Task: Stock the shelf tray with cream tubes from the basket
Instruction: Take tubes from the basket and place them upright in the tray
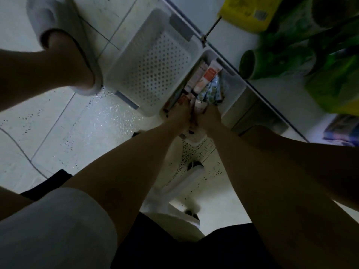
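white tubes [196, 108] stood between our left hand [179, 115] and right hand [210, 116] at the tray's [236, 83] near end, long axes pointing away; finger state we couldn't tell; basket [151, 61] empty.

I count: one empty perforated basket [155, 61], one shelf tray [236, 101], two hands [181, 113] [210, 116], tube count unclear.

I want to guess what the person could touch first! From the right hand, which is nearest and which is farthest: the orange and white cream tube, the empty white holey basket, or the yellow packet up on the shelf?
1. Orange and white cream tube, in the white shelf tray just beyond the right hand.
2. Empty white perforated plastic basket, to the left of the tray.
3. Yellow packet, far up at the top edge.
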